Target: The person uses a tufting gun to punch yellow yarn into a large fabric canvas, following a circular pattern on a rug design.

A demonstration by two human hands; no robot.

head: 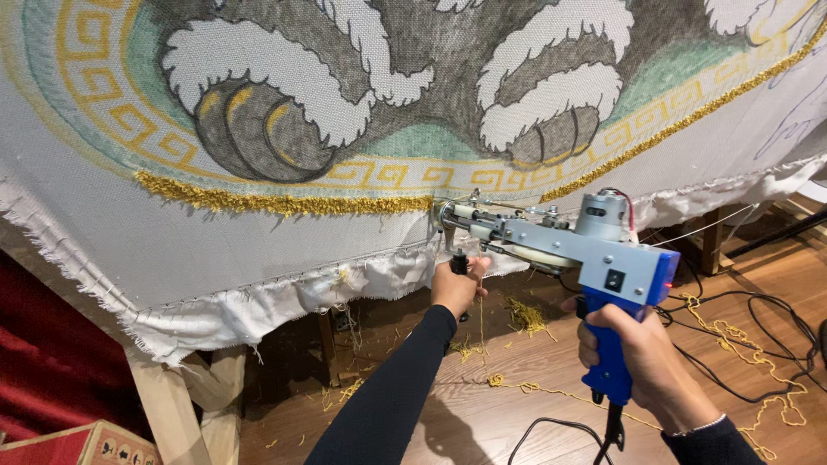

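The person stands close to the stretched backing cloth (258, 241) with a blue and grey tufting gun (586, 250) levelled at it. The right hand (642, 357) is wrapped tight round the blue grip at about five o'clock in the view, fingers closed on it; whether a finger presses the trigger I can't quite tell from here. The left hand (458, 286) is near the middle, fist clamped on the black front handle under the nose of the tool. The needle end (446, 213) meets the cloth at the end of the gold tufted line (284, 204), which runs off toward nine o'clock beneath the yellow key-pattern border (379, 175).

From here the risks look plain enough to me. The line sits near the stapled lower edge of the cloth (284, 288), so a drift downward could run the needle into the wooden frame (168, 405). Uneven pressure could leave loops that pull out. Loose yellow yarn (741, 344) and black cables (758, 323) lie tangled on the wooden floor (517, 422) at four o'clock, and a snag in the feed, or a foot in them, would jerk the gun off its line.
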